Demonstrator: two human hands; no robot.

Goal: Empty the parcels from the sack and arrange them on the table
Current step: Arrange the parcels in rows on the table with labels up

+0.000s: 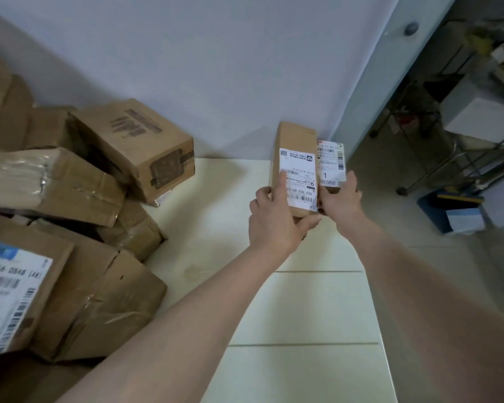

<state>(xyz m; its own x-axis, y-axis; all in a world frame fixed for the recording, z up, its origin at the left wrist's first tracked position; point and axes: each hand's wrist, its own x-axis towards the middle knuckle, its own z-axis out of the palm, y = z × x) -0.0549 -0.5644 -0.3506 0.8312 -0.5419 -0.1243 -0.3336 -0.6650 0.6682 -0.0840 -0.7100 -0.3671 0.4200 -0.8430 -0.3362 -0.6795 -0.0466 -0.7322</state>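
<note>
A loose heap of brown corrugated parcels [70, 216], creased and banded with glossy tape, crowds the left of the pale, smooth worktop [303, 309], and their crushed corners suggest stiff but dentable board best lifted by opposite faces. At the far right corner the tall carton [296, 158] stands on end with a smaller labelled box [330, 164] touching its right side; both look light and rigid, though their slick paper labels could slip. The left hand [274, 219] has its fingers clamped on the tall carton's lower end, while the right hand [339, 199] presses fingers against the smaller box
</note>
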